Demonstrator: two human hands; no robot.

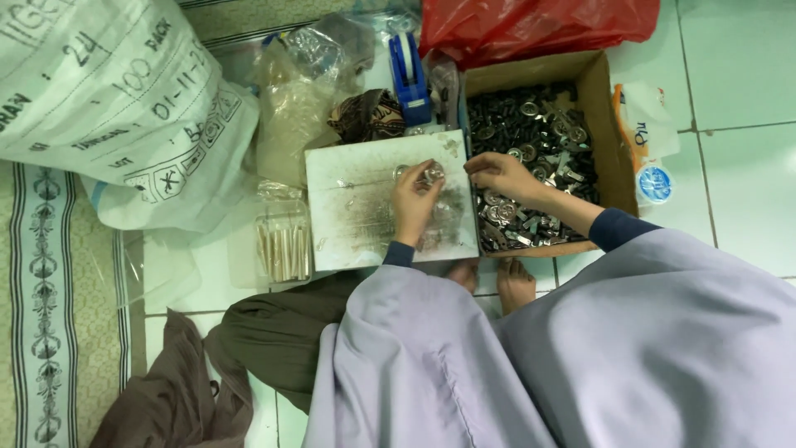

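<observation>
- Head view looks straight down on a tiled floor; a big white woven sack (116,108) fills the ten o'clock corner and a red plastic bag (531,25) lies at twelve o'clock.
- Cardboard box (593,91) of small dark and silvery metal parts (531,124) sits at two o'clock from the hands, its long axis running twelve to six.
- White board (356,216) lies touching the box's nine o'clock wall; its nine o'clock half is bare.
- Left hand (414,203) rests on the board, fingers pinched around a small shiny part (431,172).
- Right hand (497,172) is at the box's edge, just beside the left, at its three o'clock, fingers curled narrow; whether it holds anything I cannot tell.
- Clear bag of pale sticks (282,241) lies at nine o'clock, a blue tape dispenser (409,75) at twelve.
</observation>
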